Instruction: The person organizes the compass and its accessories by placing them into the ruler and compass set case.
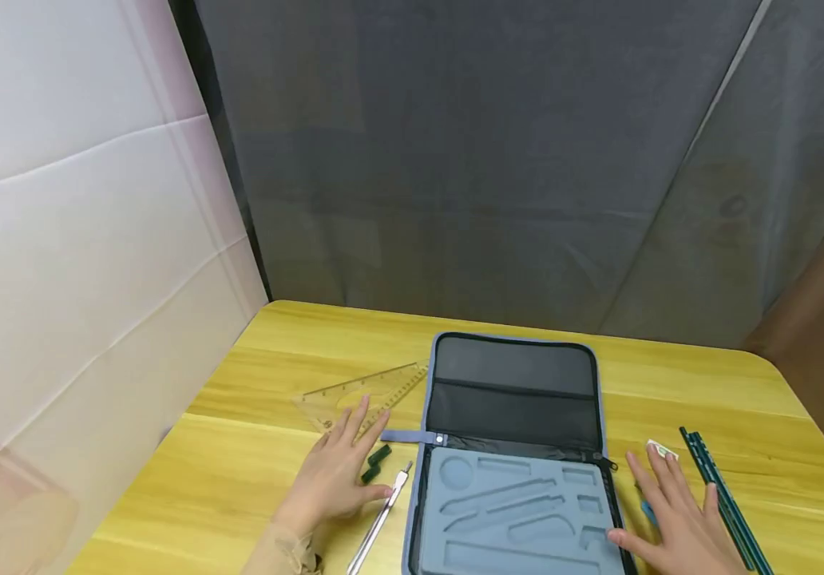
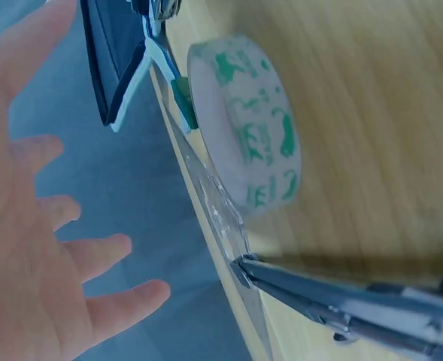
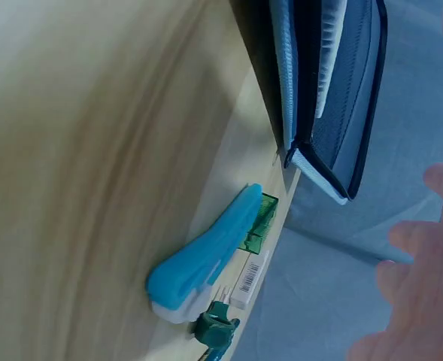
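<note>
My left hand (image 1: 340, 479) hovers over the table's left part with fingers spread, holding nothing. Near it lie a silver compass (image 1: 379, 519), small dark green pieces (image 1: 379, 455) and a clear set square (image 1: 333, 406). A tape roll (image 2: 270, 128) with green print stands on edge in the left wrist view. My right hand (image 1: 685, 515), likewise spread and holding nothing, is beside the opened zip case (image 1: 516, 415), its thumb overlapping the case's edge. Around it are dark green pencils (image 1: 724, 499), a white eraser (image 1: 662, 449) and a blue-and-white tool (image 3: 206, 252) of unclear kind.
The case holds a blue-grey insert (image 1: 513, 511) with shaped recesses, none filled. Its strap (image 1: 408, 436) sticks out leftward. A small green box (image 3: 259, 223) lies behind the blue tool. Grey cloth (image 1: 455, 160) hangs behind the yellow wood table (image 1: 239, 447).
</note>
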Available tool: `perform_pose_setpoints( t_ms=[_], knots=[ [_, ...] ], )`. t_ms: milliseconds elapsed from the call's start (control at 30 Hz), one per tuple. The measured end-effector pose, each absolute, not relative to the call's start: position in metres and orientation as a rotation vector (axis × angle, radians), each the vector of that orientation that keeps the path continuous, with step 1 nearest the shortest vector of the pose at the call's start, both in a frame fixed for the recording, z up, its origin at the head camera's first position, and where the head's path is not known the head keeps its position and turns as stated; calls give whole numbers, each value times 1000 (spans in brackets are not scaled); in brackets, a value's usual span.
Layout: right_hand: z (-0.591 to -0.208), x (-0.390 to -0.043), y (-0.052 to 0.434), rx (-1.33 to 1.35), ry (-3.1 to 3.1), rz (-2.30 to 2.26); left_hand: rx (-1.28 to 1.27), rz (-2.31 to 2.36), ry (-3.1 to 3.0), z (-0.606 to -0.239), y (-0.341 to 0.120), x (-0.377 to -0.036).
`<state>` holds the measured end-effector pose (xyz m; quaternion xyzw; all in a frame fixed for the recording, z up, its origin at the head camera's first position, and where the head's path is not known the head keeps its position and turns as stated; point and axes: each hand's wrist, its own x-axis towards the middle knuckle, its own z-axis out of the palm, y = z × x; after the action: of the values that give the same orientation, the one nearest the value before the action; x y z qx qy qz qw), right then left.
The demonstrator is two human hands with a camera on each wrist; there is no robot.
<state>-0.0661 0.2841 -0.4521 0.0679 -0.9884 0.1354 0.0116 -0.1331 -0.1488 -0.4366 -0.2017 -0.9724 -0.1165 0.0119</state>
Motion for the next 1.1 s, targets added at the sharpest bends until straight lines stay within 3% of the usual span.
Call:
perform_pose_setpoints(
  t_ms=[700, 1100],
  knots=[
    [-462, -64, 283, 384, -3188, 634, -545, -565, -3105, -433, -170, -127],
    [-474, -59, 293, 694, -3060, 978, -614, -739, -3160, -435, -175, -119]
  ],
)
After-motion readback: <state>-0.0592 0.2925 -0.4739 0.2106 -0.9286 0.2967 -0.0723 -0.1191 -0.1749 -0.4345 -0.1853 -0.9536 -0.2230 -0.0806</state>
